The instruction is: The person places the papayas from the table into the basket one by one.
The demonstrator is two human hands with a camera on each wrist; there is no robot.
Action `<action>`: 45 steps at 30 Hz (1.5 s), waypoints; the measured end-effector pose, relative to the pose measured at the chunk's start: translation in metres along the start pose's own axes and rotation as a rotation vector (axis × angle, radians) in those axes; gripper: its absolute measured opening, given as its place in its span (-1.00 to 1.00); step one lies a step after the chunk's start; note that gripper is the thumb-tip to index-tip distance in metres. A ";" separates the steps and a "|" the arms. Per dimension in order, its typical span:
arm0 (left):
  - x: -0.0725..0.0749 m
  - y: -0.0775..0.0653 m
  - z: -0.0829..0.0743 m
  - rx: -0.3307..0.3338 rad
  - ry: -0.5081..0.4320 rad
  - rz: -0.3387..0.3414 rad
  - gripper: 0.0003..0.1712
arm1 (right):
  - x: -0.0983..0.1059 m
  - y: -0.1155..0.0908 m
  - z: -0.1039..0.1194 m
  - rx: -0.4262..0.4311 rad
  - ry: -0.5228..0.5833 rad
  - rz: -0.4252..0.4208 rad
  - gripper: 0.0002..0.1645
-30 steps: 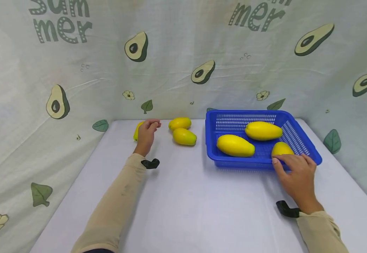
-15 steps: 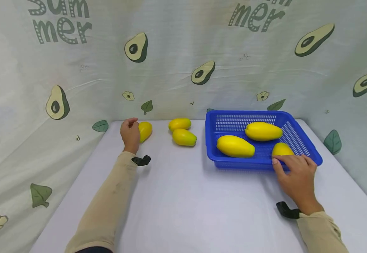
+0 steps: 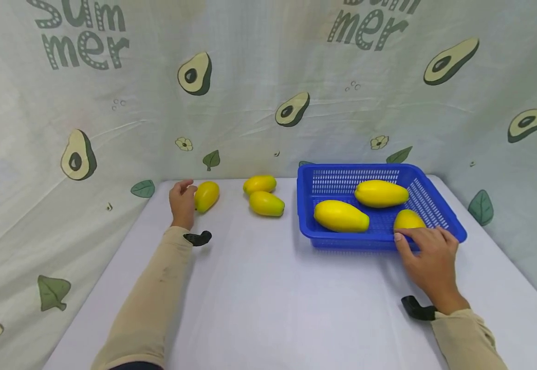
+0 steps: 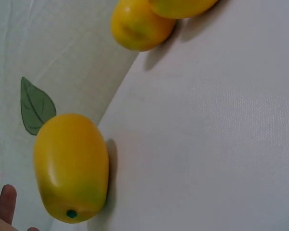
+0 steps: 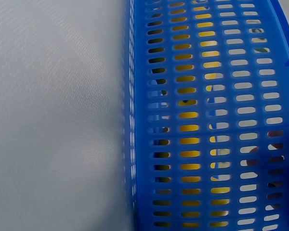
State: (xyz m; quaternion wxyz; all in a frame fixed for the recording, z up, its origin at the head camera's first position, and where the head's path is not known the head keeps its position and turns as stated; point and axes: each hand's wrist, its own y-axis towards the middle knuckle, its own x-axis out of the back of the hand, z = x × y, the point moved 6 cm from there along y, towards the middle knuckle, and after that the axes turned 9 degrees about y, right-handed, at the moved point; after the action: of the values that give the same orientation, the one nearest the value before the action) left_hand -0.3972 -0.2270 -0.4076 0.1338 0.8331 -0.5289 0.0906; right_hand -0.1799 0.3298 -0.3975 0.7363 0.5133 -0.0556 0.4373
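My left hand [image 3: 183,204] is at the left of a yellow papaya [image 3: 206,196] near the table's back edge. Its fingers are relaxed and hold nothing; in the left wrist view, fingertips [image 4: 6,204] show beside the papaya [image 4: 71,168], whose small green end mark faces the camera. My right hand [image 3: 433,264] grips the near rim of a blue plastic basket [image 3: 342,239], thumb outside and fingers reaching over. Through the slots of the basket wall [image 5: 200,120] in the right wrist view, yellow fruit and parts of fingers show. The basket holds three papayas [image 3: 381,194], one partly hidden by the right hand.
Two more yellow papayas [image 3: 266,204] lie close together between the left hand and the basket. A white cloth covers the table [image 3: 286,298]. Behind it hangs a pale curtain [image 3: 240,123] printed with avocados and leaves.
My left hand has moved left, from in front of the papaya to its left side, uncovering the fruit. The right hand has stayed at the basket rim. The head view has shifted slightly.
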 end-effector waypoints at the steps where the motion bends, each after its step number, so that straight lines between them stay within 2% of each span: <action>1: 0.000 0.000 0.002 0.012 -0.012 0.002 -0.58 | 0.000 0.000 0.000 0.002 -0.001 -0.001 -0.73; 4: -0.001 0.001 0.006 0.030 -0.026 0.014 -0.54 | 0.001 0.001 -0.001 0.008 -0.005 -0.006 -0.73; 8: 0.001 -0.001 0.011 0.060 0.002 0.058 -0.47 | 0.000 0.002 -0.001 0.013 -0.001 -0.011 -0.74; 16: 0.002 0.000 0.024 0.174 -0.016 0.100 -0.35 | -0.003 0.004 0.002 0.012 0.005 0.000 -0.73; 20: -0.001 0.003 0.029 0.214 0.024 0.119 -0.26 | -0.002 0.004 0.002 0.004 -0.004 -0.002 -0.72; 32: -0.011 0.004 0.037 0.220 0.128 0.159 -0.08 | -0.001 0.003 0.002 0.002 -0.004 -0.003 -0.73; 40: -0.016 0.003 0.045 0.242 0.178 0.152 -0.08 | -0.001 -0.001 0.002 -0.007 -0.007 0.001 -0.74; 45: -0.020 0.001 0.044 0.226 0.188 0.167 -0.08 | 0.000 -0.002 0.001 -0.007 -0.010 -0.004 -0.74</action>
State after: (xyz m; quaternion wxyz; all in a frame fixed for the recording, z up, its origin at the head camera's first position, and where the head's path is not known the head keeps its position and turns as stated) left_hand -0.4061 -0.2246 -0.4547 0.0800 0.7840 -0.5677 0.2378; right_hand -0.1786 0.3291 -0.3985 0.7386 0.5131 -0.0599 0.4332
